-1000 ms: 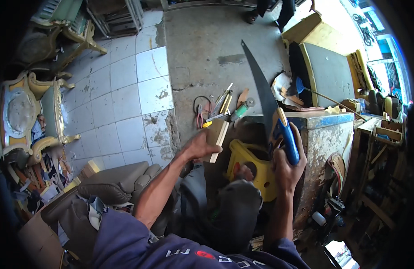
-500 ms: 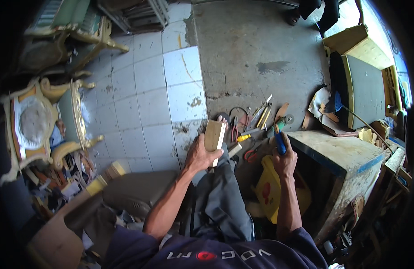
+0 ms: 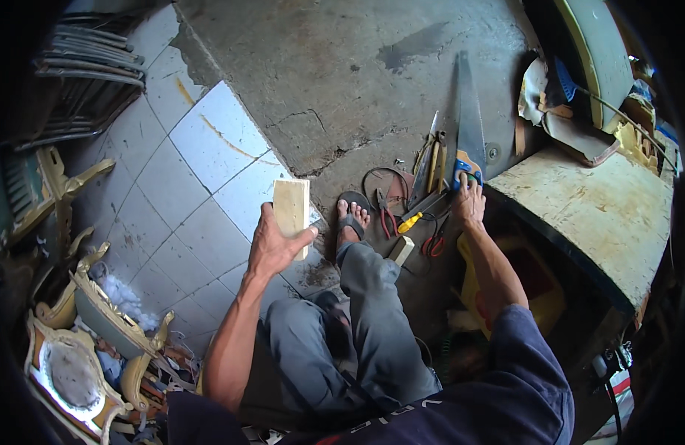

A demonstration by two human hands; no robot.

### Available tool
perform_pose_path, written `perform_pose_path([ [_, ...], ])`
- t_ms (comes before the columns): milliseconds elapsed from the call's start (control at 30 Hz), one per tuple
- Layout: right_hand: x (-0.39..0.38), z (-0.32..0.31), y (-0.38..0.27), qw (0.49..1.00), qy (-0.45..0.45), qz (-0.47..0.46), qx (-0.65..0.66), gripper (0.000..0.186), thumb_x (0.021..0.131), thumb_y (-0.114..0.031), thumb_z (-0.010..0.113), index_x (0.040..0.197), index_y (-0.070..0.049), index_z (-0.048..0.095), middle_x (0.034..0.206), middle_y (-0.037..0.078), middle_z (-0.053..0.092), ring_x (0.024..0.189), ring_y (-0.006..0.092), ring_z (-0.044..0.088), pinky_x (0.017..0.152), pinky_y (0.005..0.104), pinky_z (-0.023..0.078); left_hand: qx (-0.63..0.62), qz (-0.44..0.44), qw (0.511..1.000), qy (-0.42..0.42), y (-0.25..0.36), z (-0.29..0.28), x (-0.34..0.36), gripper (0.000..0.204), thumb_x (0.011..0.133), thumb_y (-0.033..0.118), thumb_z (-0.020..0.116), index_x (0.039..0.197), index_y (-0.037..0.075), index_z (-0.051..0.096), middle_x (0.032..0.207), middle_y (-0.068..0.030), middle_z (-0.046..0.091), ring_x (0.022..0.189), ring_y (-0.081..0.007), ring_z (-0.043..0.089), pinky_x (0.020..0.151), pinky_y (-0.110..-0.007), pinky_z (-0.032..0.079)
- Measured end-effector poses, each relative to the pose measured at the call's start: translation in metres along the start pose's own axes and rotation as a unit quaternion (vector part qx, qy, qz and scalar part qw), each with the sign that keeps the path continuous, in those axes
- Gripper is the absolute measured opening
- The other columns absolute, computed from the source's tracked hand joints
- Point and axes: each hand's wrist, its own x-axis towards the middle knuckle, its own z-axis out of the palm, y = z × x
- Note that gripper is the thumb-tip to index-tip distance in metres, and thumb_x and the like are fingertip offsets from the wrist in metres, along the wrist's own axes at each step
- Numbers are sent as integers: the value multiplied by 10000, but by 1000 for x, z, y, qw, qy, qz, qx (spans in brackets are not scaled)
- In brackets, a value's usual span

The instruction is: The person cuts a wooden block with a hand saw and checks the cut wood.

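Concrete floor (image 3: 313,81) — pliers (image 3: 382,206), wooden block (image 3: 402,251)

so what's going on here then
A person is holding a wooden block in the left hand, thumb along one side. The right hand reaches down to the handle of a saw, whose blade points away from the person; how firmly it grips is hard to tell. Close by on the floor are red-handled pliers and a yellow-handled tool.

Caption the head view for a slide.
Left hand grips a wooden block; right hand touches a handsaw, with red-handled pliers nearby on the grey floor.
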Motion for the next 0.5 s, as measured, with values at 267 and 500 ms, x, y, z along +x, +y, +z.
perform_pose_path([
  [267, 29, 147, -93, 936, 32, 236, 258, 486, 906, -241, 685, 1263, 14, 476, 1129, 337, 616, 1052, 518, 620, 886, 554, 517, 0, 83, 994, -73, -39, 56, 157, 881, 704, 408, 925, 1184, -62, 355, 1059, -336, 645, 956, -389, 700, 820, -441, 567],
  [500, 21, 174, -123, 886, 232, 283, 285, 621, 853, -149, 756, 1373, 0, 451, 1196, 289, 578, 1117, 480, 589, 946, 519, 486, 34, 205, 974, -92, -14, 99, 237, 871, 730, 428, 913, 1203, -24, 337, 1092, -266, 630, 984, -357, 672, 865, -441, 554],
])
